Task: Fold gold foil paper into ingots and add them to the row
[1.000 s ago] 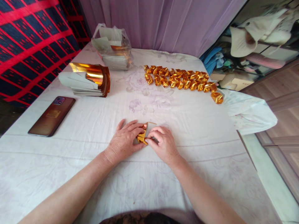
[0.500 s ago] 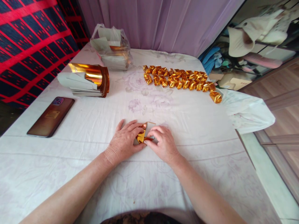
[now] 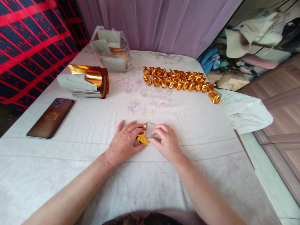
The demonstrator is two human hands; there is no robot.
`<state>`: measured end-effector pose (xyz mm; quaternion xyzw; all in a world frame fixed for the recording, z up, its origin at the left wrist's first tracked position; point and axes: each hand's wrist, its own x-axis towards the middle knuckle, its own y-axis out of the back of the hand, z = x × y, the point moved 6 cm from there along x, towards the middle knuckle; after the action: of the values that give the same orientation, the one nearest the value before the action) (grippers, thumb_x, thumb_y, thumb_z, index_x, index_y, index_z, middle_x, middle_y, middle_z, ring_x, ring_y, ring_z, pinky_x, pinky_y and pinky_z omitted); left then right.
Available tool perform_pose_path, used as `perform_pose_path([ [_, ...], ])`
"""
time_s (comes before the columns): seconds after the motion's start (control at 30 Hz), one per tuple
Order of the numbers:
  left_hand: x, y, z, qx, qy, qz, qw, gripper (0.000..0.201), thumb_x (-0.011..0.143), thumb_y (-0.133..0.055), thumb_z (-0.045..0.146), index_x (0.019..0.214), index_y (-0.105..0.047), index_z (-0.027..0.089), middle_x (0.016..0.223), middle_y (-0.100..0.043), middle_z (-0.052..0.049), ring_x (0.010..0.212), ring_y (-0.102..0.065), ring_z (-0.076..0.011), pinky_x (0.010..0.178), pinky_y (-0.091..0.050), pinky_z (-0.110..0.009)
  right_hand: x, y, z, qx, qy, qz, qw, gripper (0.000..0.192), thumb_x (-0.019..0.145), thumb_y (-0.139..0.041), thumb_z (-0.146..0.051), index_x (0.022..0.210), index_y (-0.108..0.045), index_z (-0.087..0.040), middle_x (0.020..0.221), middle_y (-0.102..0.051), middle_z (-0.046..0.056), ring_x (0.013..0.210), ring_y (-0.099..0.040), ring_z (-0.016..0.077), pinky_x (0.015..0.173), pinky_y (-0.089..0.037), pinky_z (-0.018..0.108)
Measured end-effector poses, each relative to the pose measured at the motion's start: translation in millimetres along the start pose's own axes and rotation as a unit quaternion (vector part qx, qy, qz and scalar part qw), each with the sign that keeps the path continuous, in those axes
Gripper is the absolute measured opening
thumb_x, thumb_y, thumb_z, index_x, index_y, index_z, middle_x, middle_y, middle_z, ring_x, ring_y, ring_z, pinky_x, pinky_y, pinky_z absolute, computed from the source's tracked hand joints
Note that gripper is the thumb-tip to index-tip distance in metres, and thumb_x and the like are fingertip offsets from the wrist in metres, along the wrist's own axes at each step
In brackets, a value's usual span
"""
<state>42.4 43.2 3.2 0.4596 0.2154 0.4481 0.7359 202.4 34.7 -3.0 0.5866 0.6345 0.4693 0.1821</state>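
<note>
A partly folded sheet of gold foil paper point(image 3: 142, 138) lies on the cloth between my hands, its pale backing showing on the right. My left hand point(image 3: 126, 137) holds the sheet down against the table, its fingers over the upper left and its thumb along the lower edge. At the sheet's right side, my right hand point(image 3: 167, 142) has curled fingers, with the thumb tip at the lower folded flap. The flap lies across the lower part of the sheet. Part of the paper is hidden under both hands.
Two rows of folded gold foil pieces point(image 3: 174, 82) lie at the back right. A stack of foil sheets point(image 3: 86, 82), a plastic bag of more sheets point(image 3: 112, 51) and a phone point(image 3: 51, 118) are on the left. A white plastic bag point(image 3: 248, 111) hangs at the right edge.
The small lower flap has been turned over and now lies flat, gold side up. My right fingers have shifted slightly right and opened a little; my left hand stays in place.
</note>
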Motion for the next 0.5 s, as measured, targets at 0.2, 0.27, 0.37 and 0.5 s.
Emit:
perform_pose_path([
  [0.2, 0.3, -0.7, -0.3, -0.005, -0.004, 0.008, 1.000, 0.037, 0.077, -0.070, 0.035, 0.112, -0.060, 0.026, 0.133, -0.062, -0.004, 0.133, -0.046, -0.0310, 0.116, -0.015, -0.058, 0.2, 5.6, 5.8, -0.009, 0.006, 0.012, 1.000, 0.011, 0.081, -0.073, -0.023, 0.079, -0.062, -0.022, 0.094, -0.065, 0.003, 0.090, -0.060, 0.0203, 0.081, -0.042, 0.035],
  [0.27, 0.7, -1.1, -0.8, -0.004, 0.000, 0.005, 1.000, 0.038, 0.077, -0.071, 0.034, 0.112, -0.060, 0.026, 0.133, -0.062, -0.004, 0.133, -0.046, -0.0313, 0.115, -0.016, -0.058, -0.6, 8.9, 2.5, -0.018, 0.019, 0.022, 0.999, 0.010, 0.084, -0.069, -0.022, 0.077, -0.062, -0.022, 0.092, -0.066, 0.003, 0.089, -0.060, 0.0202, 0.080, -0.042, 0.035],
  [0.37, 0.9, -1.0, -1.0, -0.003, 0.002, 0.004, 1.000, 0.038, 0.076, -0.072, 0.034, 0.112, -0.059, 0.026, 0.134, -0.062, -0.003, 0.133, -0.045, -0.0315, 0.114, -0.016, -0.059, -3.9, 12.8, -8.4, -0.015, 0.057, 0.037, 0.998, 0.011, 0.091, -0.059, -0.020, 0.082, -0.064, -0.022, 0.090, -0.067, 0.003, 0.087, -0.060, 0.0193, 0.080, -0.043, 0.034],
  [0.5, 0.4, -1.0, -1.1, -0.006, 0.003, 0.000, 1.000, 0.039, 0.078, -0.071, 0.034, 0.114, -0.059, 0.026, 0.134, -0.062, -0.004, 0.134, -0.045, -0.0313, 0.115, -0.015, -0.059, -8.8, 5.7, -19.8, 0.041, 0.093, -0.004, 0.995, 0.014, 0.095, -0.051, -0.016, 0.093, -0.063, -0.022, 0.088, -0.068, 0.003, 0.081, -0.063, 0.0161, 0.073, -0.046, 0.028],
])
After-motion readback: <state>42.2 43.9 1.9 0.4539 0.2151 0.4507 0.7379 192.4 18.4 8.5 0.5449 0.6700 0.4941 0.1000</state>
